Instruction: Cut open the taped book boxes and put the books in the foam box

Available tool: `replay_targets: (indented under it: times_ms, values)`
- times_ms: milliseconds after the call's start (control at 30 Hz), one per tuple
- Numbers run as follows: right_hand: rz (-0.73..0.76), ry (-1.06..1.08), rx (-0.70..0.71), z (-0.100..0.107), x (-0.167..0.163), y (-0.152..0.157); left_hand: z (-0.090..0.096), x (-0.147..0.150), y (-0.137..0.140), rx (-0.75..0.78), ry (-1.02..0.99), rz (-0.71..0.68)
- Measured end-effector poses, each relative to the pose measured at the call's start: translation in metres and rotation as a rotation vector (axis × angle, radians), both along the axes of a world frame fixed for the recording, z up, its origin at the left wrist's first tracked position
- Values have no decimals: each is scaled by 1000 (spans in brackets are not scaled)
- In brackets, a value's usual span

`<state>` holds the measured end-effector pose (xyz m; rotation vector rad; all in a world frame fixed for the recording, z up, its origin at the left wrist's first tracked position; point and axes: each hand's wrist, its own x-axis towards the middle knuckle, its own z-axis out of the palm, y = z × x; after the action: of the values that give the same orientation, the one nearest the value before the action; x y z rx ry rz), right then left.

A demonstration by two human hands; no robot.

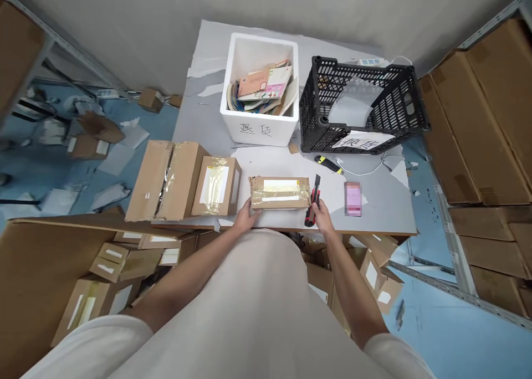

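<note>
While right hand holds cutter, left hand perhaps grips box

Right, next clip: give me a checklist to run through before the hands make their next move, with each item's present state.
1. Left hand steadying the small taped box: ok, it touches the near left corner.
2. Right hand gripping the red-and-black utility knife: ok.
3. Knife well apart from the box: not ok, it is right beside the box's right end.
4. Blade out or retracted: cannot tell at this size.
5. Tape on the box uncut: cannot tell; tape spans the top, but a slit might not show.
6. Yellow-and-black knife away from both hands: ok, it lies on the table in front of the black crate.
</note>
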<state>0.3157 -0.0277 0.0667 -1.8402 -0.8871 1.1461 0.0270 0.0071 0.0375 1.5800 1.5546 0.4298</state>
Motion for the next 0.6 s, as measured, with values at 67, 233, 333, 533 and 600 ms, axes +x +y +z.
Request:
replay_targets:
  times_ms: [67,233,333,533,600]
  values:
    - [-12,73,29,-7,-2,9,0,-2,8,-43,-96,41]
    - [-10,238,102,-2,5,23,13,2,28,25,0,113]
    - [26,108,43,-8,10,31,9,10,30,0,20,93]
    - [24,127,6,-26,16,10,-9,3,11,-62,-82,139]
    - [19,148,0,-30,17,-7,-14,-8,0,-134,-146,107]
